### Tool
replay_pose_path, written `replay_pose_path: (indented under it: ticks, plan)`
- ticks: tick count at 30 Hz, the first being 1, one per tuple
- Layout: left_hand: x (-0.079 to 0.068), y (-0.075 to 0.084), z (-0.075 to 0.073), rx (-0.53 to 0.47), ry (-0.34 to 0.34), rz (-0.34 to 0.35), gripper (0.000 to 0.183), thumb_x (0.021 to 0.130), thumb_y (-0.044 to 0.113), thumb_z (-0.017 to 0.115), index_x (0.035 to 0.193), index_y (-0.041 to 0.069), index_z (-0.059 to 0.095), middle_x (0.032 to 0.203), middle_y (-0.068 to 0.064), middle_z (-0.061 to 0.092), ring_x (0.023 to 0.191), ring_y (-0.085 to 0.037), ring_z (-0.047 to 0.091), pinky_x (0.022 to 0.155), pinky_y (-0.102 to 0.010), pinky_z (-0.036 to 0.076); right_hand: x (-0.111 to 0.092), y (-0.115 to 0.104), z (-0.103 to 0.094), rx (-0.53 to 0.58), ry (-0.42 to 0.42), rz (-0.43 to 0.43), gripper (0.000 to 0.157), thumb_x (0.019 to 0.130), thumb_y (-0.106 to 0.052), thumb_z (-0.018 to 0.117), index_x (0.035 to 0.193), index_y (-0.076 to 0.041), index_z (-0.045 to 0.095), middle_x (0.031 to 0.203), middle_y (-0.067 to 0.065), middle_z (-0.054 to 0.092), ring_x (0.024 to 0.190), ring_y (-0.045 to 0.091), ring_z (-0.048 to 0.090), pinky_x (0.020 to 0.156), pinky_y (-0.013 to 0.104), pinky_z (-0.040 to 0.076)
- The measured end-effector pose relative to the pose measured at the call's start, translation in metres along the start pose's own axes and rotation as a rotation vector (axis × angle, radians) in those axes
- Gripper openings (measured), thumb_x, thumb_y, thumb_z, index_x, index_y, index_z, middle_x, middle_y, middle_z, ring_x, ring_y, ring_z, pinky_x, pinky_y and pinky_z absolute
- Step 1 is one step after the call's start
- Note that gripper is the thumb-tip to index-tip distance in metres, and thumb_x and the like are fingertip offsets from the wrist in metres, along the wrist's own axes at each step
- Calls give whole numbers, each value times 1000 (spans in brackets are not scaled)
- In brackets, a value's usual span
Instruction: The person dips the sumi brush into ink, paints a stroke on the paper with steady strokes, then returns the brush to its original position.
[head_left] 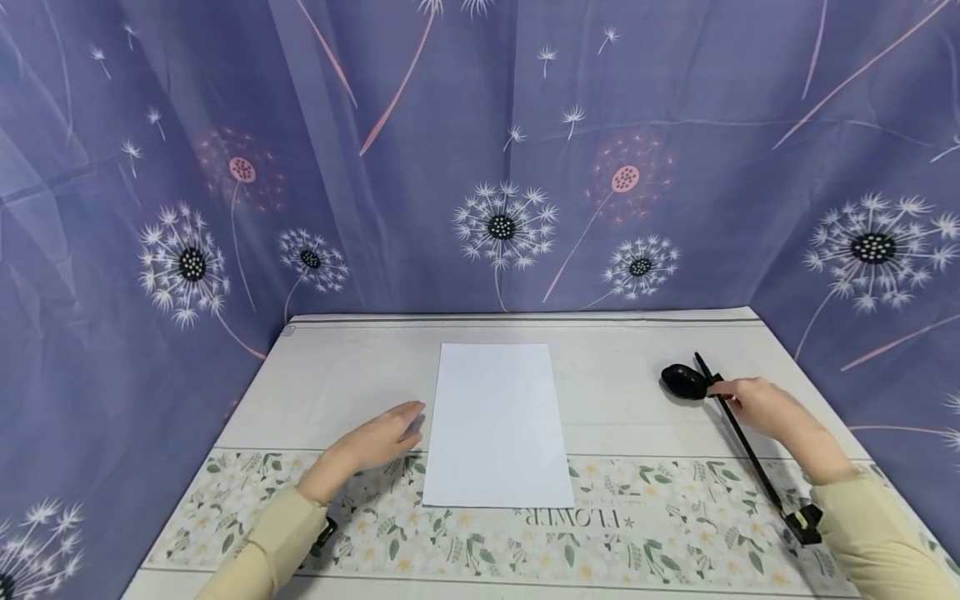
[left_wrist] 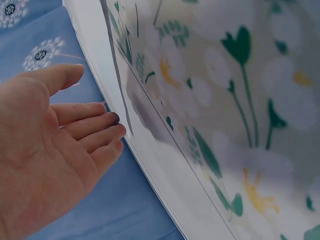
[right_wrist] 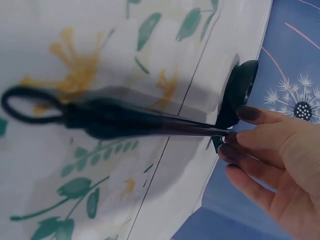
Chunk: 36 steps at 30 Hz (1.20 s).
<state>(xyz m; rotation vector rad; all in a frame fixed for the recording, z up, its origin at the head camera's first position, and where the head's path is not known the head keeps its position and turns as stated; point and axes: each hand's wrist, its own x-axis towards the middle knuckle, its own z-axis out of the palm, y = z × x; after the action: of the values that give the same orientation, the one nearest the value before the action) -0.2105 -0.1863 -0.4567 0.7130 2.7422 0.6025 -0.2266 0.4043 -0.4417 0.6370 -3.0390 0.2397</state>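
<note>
Head view: I'm watching the right hand (head_left: pixel 757 404) pinching the rod (head_left: pixel 742 437) near its far end (most is extending nearward).

The left arm (head_left: pixel 262 546) and right arm (head_left: pixel 873 529) reach forward. The left hand (head_left: pixel 375 440) extends nearly straight fingers (left_wrist: pixel 92 126), thumb (left_wrist: pixel 62 77) apart; the right hand (head_left: pixel 761 406) pinches, its fingers bent.

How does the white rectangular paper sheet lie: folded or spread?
Spread: in the head view, the white paper sheet shows four corners and no visible crease.
</note>
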Motion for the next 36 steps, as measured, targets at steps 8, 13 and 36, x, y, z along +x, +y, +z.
replay_pose_path:
  ticks: [8, 13, 36]
  plan:
    - [2, 7, 7, 24, -35, 13, 57, 103, 22, 48, 148, -7, 30, 154, -26, 30, 143, -38, 31, 118, -50, 30, -2, 0, 4, -27, -14, -11, 35, 80, 14, 58, 111, 2, 68, 98, 26, 69, 68, 27, 65, 50, 29, 43]
    - [3, 11, 10, 42, -52, 44, 64, 100, 27, 54, 148, -8, 29, 154, -27, 28, 144, -38, 29, 117, -49, 31, -5, 1, 4, -46, 18, -40, 33, 76, 15, 59, 105, 1, 69, 96, 22, 71, 67, 25, 64, 53, 33, 48]
    - [5, 11, 14, 88, -110, 63, 84, 85, 37, 70, 148, -3, 33, 157, -22, 25, 145, -36, 28, 114, -45, 37, -11, 9, 18, -98, -6, -45, 33, 75, 18, 64, 100, -3, 70, 94, 18, 71, 81, 38, 67, 68, 48, 57]
